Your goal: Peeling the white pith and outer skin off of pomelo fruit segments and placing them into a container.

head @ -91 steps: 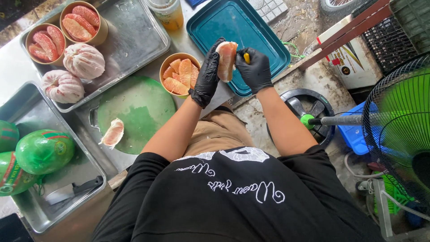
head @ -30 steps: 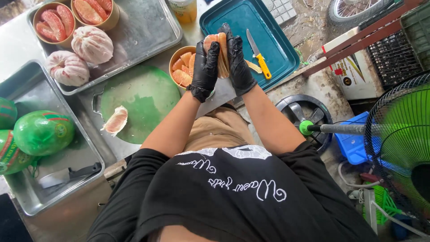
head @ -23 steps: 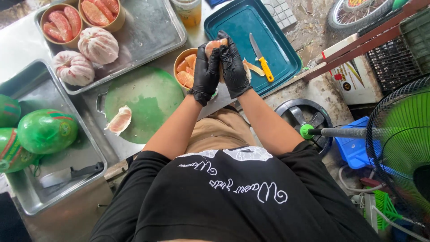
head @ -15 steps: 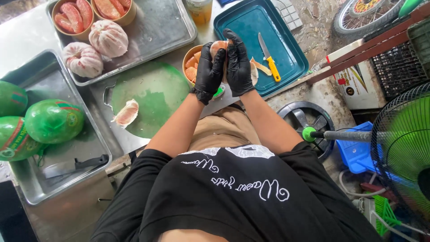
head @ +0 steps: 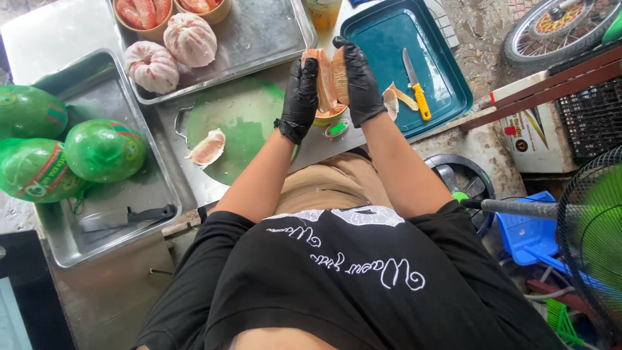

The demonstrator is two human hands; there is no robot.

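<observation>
Both my hands wear black gloves and press on a pink pomelo wedge (head: 329, 79) held upright between them. My left hand (head: 300, 91) grips its left side, my right hand (head: 360, 81) its right side. Directly below the wedge sits a paper bowl (head: 328, 117) of peeled segments, mostly hidden by my hands. A yellow-handled knife (head: 414, 84) lies on the teal tray (head: 395, 39) to the right, next to strips of peel (head: 396, 98). Another pomelo wedge (head: 207, 148) rests on the round green cutting board (head: 243, 123).
A steel tray (head: 259, 32) at the top carries two peeled pomelos (head: 170, 50) and bowls of segments. A deeper steel tray (head: 110, 194) on the left holds wrapped green pomelos (head: 103, 149) and a cleaver (head: 126, 217). A fan (head: 593, 227) stands at the right.
Three seconds ago my right hand held the knife against the wedge; the knife now lies on the teal tray. Both hands grip the wedge. The camera view has shifted so the table appears further right.
</observation>
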